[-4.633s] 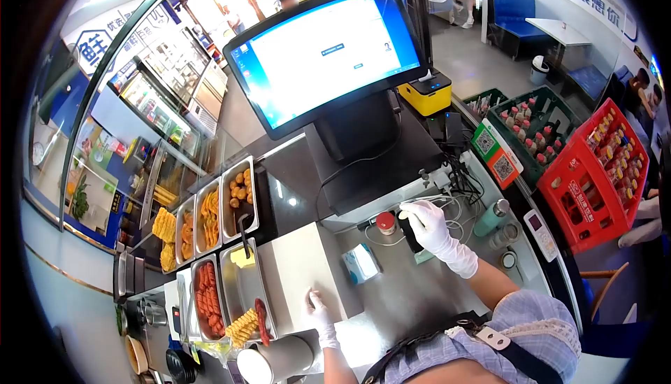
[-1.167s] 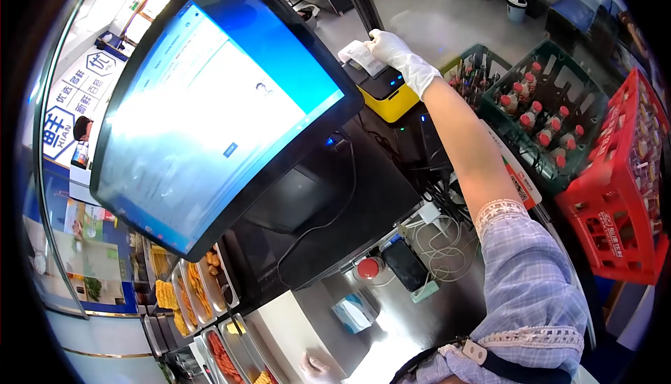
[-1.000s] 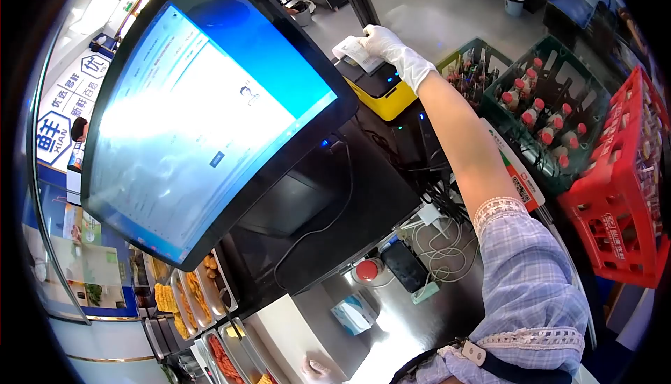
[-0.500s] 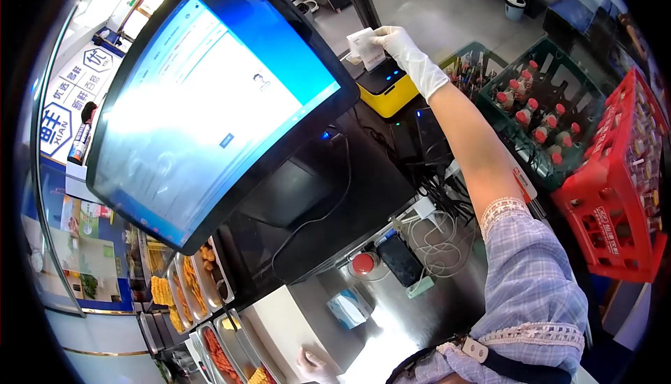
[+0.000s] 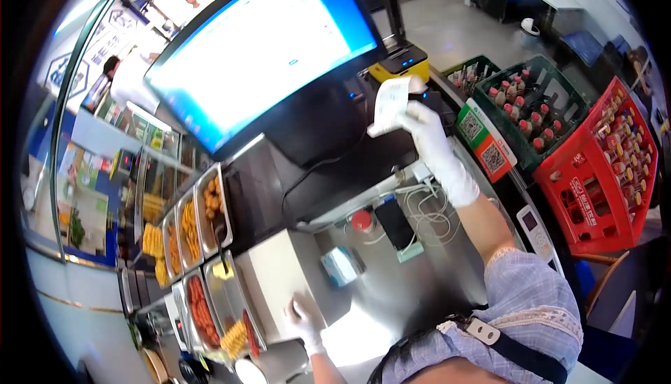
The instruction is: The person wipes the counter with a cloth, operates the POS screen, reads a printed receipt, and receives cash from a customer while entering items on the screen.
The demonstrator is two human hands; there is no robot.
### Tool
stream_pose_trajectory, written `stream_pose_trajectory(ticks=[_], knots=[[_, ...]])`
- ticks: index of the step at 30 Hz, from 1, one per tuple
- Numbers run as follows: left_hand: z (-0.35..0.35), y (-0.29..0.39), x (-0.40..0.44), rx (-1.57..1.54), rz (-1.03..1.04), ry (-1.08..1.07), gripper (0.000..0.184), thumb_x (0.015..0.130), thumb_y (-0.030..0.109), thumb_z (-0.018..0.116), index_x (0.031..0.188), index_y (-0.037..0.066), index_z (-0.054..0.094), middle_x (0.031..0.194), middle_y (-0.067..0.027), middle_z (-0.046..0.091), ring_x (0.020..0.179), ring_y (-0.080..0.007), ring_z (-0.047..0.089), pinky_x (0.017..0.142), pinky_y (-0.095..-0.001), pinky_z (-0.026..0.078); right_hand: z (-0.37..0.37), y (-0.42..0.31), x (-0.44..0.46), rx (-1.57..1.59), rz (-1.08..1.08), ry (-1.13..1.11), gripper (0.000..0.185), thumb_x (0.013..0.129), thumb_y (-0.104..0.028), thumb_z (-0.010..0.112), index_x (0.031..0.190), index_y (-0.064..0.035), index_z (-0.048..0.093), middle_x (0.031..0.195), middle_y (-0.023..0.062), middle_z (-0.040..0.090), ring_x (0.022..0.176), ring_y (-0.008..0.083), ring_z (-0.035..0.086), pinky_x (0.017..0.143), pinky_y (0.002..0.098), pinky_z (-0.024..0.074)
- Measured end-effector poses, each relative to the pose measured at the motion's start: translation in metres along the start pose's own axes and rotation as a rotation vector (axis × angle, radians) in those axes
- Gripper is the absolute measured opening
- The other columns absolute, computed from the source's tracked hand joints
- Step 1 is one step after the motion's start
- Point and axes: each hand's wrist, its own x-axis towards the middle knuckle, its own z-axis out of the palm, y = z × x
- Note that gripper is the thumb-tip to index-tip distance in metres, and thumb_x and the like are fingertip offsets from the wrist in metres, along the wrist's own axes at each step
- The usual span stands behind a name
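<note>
My right hand [image 5: 423, 129], in a white glove, is closed on a curled paper receipt [image 5: 391, 98] in front of the yellow and black receipt printer [image 5: 402, 62]. Paper and printer are apart, with a gap between them. My left hand [image 5: 302, 320], also gloved, lies at the near end of a pale box [image 5: 272, 282], fingers loosely bent and slightly apart; I see nothing in it. Beyond the box stands a large lit monitor [image 5: 269, 55].
Food trays [image 5: 215, 209] with skewers and corn line the left. On the counter lie a phone [image 5: 395, 223], white cables [image 5: 430, 212], a tissue pack [image 5: 341, 266] and a red-topped jar [image 5: 362, 221]. Bottle crates [image 5: 583, 205] and a QR-code sign [image 5: 486, 143] stand right. A person [image 5: 136, 80] is behind the glass.
My right hand has drawn the receipt away from the printer, toward me. The view has shifted, bringing the QR-code sign and more of my left hand into sight.
</note>
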Motion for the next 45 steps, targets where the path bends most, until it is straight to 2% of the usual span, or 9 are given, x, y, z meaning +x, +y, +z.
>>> stream_pose_trajectory(ticks=[2, 6, 11, 15, 18, 29, 36, 38, 45], knots=[[0.013, -0.023, -0.006, -0.302, -0.142, 0.001, 0.027, 0.097, 0.016, 0.051, 0.115, -0.002, 0.060, 0.104, -0.0153, 0.062, 0.096, -0.0263, 0.061, 0.088, -0.0345, 0.047, 0.033, -0.013, -0.060, 0.086, 0.163, -0.117, 0.020, 0.089, -0.003, 0.057, 0.109, 0.0014, 0.062, 0.103, 0.0035, 0.066, 0.098, 0.0114, 0.060, 0.090, 0.0271, 0.0449], [-0.031, 0.101, -0.004, -0.716, -0.276, -0.159, 0.027, 0.099, 0.017, 0.051, 0.118, -0.001, 0.059, 0.107, -0.0141, 0.062, 0.109, -0.0233, 0.057, 0.095, -0.0350, 0.045, 0.093, -0.022, -0.157, 0.051, 0.399, -0.424, 0.037, 0.089, 0.001, 0.054, 0.127, 0.0007, 0.056, 0.108, 0.0063, 0.066, 0.099, 0.0141, 0.062, 0.091, 0.0295, 0.0470], [-0.091, 0.112, -0.025, -0.815, 0.123, -0.289, 0.066, 0.085, 0.040, 0.069, 0.134, 0.001, 0.048, 0.138, -0.0174, 0.043, 0.132, -0.0260, 0.037, 0.111, -0.0377, 0.028, 0.178, -0.036, -0.256, -0.057, 0.415, -0.594, 0.043, 0.088, 0.004, 0.055, 0.131, -0.0011, 0.054, 0.112, 0.0035, 0.065, 0.101, 0.0088, 0.058, 0.091, 0.0253, 0.0462], [-0.146, 0.092, -0.016, -1.140, -0.399, -0.134, 0.033, 0.099, 0.017, 0.052, 0.124, -0.004, 0.054, 0.118, -0.0105, 0.061, 0.109, -0.0175, 0.056, 0.099, -0.0320, 0.041, 0.229, -0.039, -0.312, -0.085, 0.492, -0.727, 0.043, 0.089, 0.002, 0.054, 0.132, -0.0002, 0.053, 0.108, 0.0071, 0.066, 0.098, 0.0100, 0.060, 0.088, 0.0250, 0.0475], [-0.184, 0.052, -0.003, -1.439, -0.415, -0.063, 0.022, 0.097, 0.014, 0.054, 0.112, -0.001, 0.061, 0.108, -0.0065, 0.064, 0.100, -0.0161, 0.060, 0.091, -0.0313, 0.045, 0.260, -0.031, -0.343, -0.129, 0.429, -0.761, 0.043, 0.090, 0.001, 0.055, 0.132, 0.0004, 0.052, 0.107, 0.0069, 0.066, 0.096, 0.0106, 0.061, 0.087, 0.0249, 0.0481], [-0.280, -0.013, 0.011, -1.418, -0.472, -0.023, 0.015, 0.094, 0.017, 0.052, 0.090, 0.007, 0.062, 0.080, 0.0047, 0.050, 0.072, -0.0060, 0.041, 0.067, -0.0225, 0.033, 0.332, -0.016, -0.427, -0.073, 0.503, -0.747, 0.042, 0.089, 0.003, 0.057, 0.131, 0.0017, 0.052, 0.107, 0.0070, 0.066, 0.095, 0.0097, 0.062, 0.084, 0.0236, 0.0491], [-0.276, -0.025, 0.022, -1.476, -0.430, -0.107, 0.021, 0.094, 0.019, 0.055, 0.101, 0.001, 0.065, 0.093, -0.0005, 0.062, 0.080, -0.0077, 0.054, 0.071, -0.0239, 0.040, 0.339, -0.026, -0.438, -0.125, 0.484, -0.704, 0.041, 0.091, 0.002, 0.056, 0.131, 0.0038, 0.051, 0.107, 0.0068, 0.066, 0.096, 0.0094, 0.061, 0.086, 0.0224, 0.0477], [-0.275, -0.030, 0.023, -1.396, -0.399, -0.202, 0.033, 0.094, 0.021, 0.054, 0.113, -0.005, 0.058, 0.112, -0.0116, 0.063, 0.103, -0.0194, 0.059, 0.093, -0.0332, 0.042, 0.335, -0.024, -0.437, -0.124, 0.480, -0.685, 0.041, 0.090, 0.002, 0.056, 0.131, 0.0035, 0.051, 0.107, 0.0068, 0.066, 0.096, 0.0096, 0.061, 0.086, 0.0226, 0.0477], [-0.256, 0.000, 0.035, -1.366, -0.367, -0.197, 0.028, 0.093, 0.017, 0.058, 0.111, -0.003, 0.065, 0.101, -0.0085, 0.068, 0.092, -0.0154, 0.064, 0.085, -0.0277, 0.047, 0.311, -0.021, -0.414, -0.138, 0.460, -0.683, 0.042, 0.089, 0.004, 0.057, 0.130, 0.0025, 0.053, 0.107, 0.0072, 0.067, 0.096, 0.0095, 0.062, 0.084, 0.0225, 0.0485]])
